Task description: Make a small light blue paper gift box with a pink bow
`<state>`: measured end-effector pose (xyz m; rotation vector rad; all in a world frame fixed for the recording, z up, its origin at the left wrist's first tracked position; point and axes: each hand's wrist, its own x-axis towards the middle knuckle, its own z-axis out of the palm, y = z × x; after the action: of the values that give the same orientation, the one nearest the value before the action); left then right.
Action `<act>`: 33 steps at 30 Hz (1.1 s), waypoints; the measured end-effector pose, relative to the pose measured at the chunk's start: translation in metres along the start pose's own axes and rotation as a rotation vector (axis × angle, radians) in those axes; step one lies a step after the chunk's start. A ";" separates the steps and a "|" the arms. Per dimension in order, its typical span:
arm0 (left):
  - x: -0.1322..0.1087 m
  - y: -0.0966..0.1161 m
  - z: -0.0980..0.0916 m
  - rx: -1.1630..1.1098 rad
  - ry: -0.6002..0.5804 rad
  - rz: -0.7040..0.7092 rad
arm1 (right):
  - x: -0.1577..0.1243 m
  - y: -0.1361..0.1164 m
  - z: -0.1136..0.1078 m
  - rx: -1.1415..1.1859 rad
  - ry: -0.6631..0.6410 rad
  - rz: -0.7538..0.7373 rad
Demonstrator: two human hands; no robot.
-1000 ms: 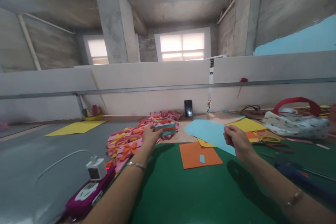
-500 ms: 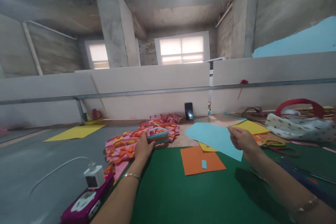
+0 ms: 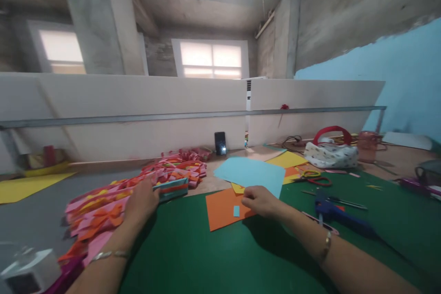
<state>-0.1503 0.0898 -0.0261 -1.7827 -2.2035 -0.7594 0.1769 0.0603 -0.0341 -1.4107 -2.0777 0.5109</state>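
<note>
My left hand [image 3: 142, 201] rests on a heap of pink paper pieces with orange bows [image 3: 113, 202], its fingers against a teal and red folded paper piece [image 3: 171, 189] at the heap's edge. My right hand [image 3: 261, 200] is closed on the near edge of a light blue paper sheet [image 3: 250, 173], held low over an orange sheet [image 3: 223, 208]. A small blue paper scrap [image 3: 236, 211] lies on the orange sheet. All of it sits on a green cutting mat [image 3: 213, 257].
A blue glue gun [image 3: 336, 216], scissors [image 3: 312, 177], yellow sheets [image 3: 287, 160], a patterned bag with a red handle [image 3: 331, 154] and a phone [image 3: 220, 143] leaning on the white partition lie to the right and back. A white plug adapter [image 3: 29, 275] sits bottom left.
The view swung to the right. My right hand came down and nearer with the blue sheet, over the orange sheet. My left hand set the teal and red piece against the heap.
</note>
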 end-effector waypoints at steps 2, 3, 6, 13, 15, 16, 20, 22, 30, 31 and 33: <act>0.001 -0.001 0.000 0.083 0.019 0.014 | -0.001 -0.003 0.000 -0.053 0.004 0.015; 0.000 0.000 -0.001 0.113 0.027 0.007 | -0.001 -0.004 0.000 -0.076 0.008 0.028; 0.000 0.004 -0.003 0.155 0.053 -0.049 | -0.001 -0.005 0.002 -0.136 0.016 0.065; -0.021 0.038 -0.017 0.050 0.130 0.099 | -0.002 -0.005 0.004 -0.145 -0.016 -0.025; -0.031 0.051 -0.014 0.083 0.089 0.114 | -0.002 -0.003 0.002 -0.109 -0.020 -0.080; -0.035 0.058 -0.011 0.092 0.054 0.131 | -0.002 -0.001 0.000 -0.090 -0.022 -0.111; -0.046 0.086 -0.009 0.083 -0.122 0.184 | -0.003 0.004 -0.007 -0.014 -0.032 -0.202; -0.056 0.098 -0.019 0.058 -0.219 0.206 | -0.005 0.004 -0.010 -0.011 -0.015 -0.180; -0.140 0.082 -0.067 -0.021 -0.390 0.170 | -0.007 0.000 -0.013 -0.065 0.126 -0.057; -0.149 0.069 -0.070 -0.014 -0.393 0.136 | -0.008 -0.002 -0.011 -0.052 0.109 -0.045; -0.159 0.041 -0.076 0.060 -0.384 0.003 | -0.011 -0.006 -0.007 -0.034 0.060 -0.043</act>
<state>-0.0832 -0.0787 -0.0255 -2.0405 -2.4201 -0.3662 0.1805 0.0476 -0.0277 -1.3811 -2.0730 0.4128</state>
